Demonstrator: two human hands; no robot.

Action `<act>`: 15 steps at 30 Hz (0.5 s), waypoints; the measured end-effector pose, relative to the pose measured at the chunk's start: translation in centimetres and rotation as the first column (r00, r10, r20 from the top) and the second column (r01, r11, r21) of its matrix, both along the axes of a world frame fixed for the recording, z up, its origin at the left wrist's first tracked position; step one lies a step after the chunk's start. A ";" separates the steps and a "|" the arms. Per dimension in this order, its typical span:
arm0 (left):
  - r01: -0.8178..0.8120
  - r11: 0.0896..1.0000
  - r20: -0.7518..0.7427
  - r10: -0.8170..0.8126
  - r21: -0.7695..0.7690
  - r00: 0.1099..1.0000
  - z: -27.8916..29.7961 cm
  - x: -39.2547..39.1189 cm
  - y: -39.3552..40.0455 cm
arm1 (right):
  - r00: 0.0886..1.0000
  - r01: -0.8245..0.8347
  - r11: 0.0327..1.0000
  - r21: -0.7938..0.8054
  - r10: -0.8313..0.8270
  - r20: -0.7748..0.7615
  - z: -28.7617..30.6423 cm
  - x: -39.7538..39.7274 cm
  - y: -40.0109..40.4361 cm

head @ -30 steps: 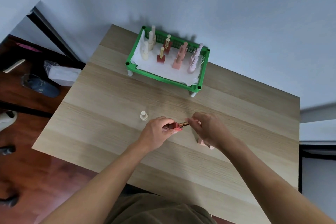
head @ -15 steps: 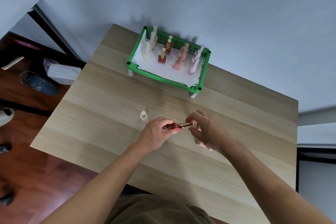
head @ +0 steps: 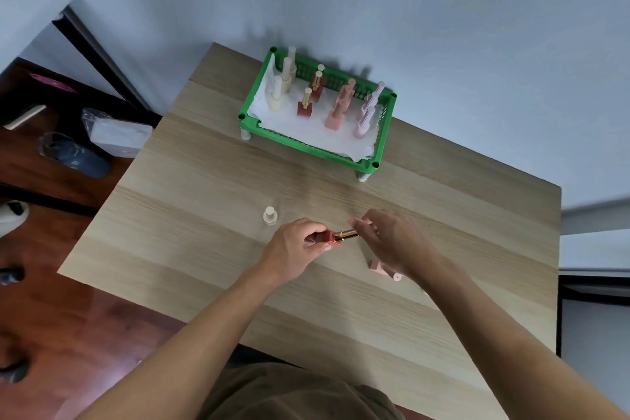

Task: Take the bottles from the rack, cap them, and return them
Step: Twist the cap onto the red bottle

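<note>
My left hand point(head: 296, 247) grips a small red bottle point(head: 328, 238) lying sideways above the wooden table point(head: 191, 215). Its gold cap point(head: 346, 234) points right, and the fingertips of my right hand point(head: 392, 242) pinch the cap's far end. A cream bottle point(head: 270, 216) stands uncapped-looking just left of my left hand. A pink bottle point(head: 381, 268) lies on the table, partly hidden under my right hand. The green rack point(head: 306, 143) at the far table edge holds several capped cream, red, pink and lilac bottles.
A pale wall rises right behind the rack. Left of the table the floor holds a shoe point(head: 73, 155) and a wrapped white packet point(head: 119, 135). Another surface edge point(head: 593, 252) lies to the right of the table.
Both hands stay on the red bottle and its gold cap at the same spot. The fingers of my right hand have shifted slightly along the cap.
</note>
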State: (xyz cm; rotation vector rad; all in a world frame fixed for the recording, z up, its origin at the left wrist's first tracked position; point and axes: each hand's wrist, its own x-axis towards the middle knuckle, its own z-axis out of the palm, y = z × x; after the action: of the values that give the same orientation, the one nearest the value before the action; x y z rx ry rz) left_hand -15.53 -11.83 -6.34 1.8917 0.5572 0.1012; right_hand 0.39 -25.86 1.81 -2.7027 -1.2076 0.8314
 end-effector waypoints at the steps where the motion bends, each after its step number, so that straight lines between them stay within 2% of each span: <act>1: -0.002 1.000 0.002 0.002 -0.003 1.000 -0.1 0.0 0.0 | 1.000 -0.018 0.999 0.041 0.018 -0.006 0.1 0.1 -0.2; 3: -0.004 1.000 0.003 0.004 -0.006 1.000 -0.2 0.0 0.0 | 0.995 -0.089 0.989 0.117 0.093 -0.028 0.2 0.1 -0.5; 6: -0.005 1.000 -0.005 0.005 -0.020 1.000 -0.2 0.0 0.1 | 0.986 -0.145 0.978 0.148 0.155 -0.057 0.4 0.0 -0.5; 15: -0.021 1.000 -0.003 0.021 -0.009 1.000 -0.4 0.1 0.5 | 0.996 -0.091 0.990 0.110 0.093 -0.008 -0.3 -0.3 0.4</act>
State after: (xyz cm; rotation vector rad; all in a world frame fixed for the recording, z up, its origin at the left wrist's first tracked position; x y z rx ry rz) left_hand -15.38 -11.36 -6.70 1.8782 0.5786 0.1094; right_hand 0.06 -25.47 1.53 -2.5682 -1.3425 0.7671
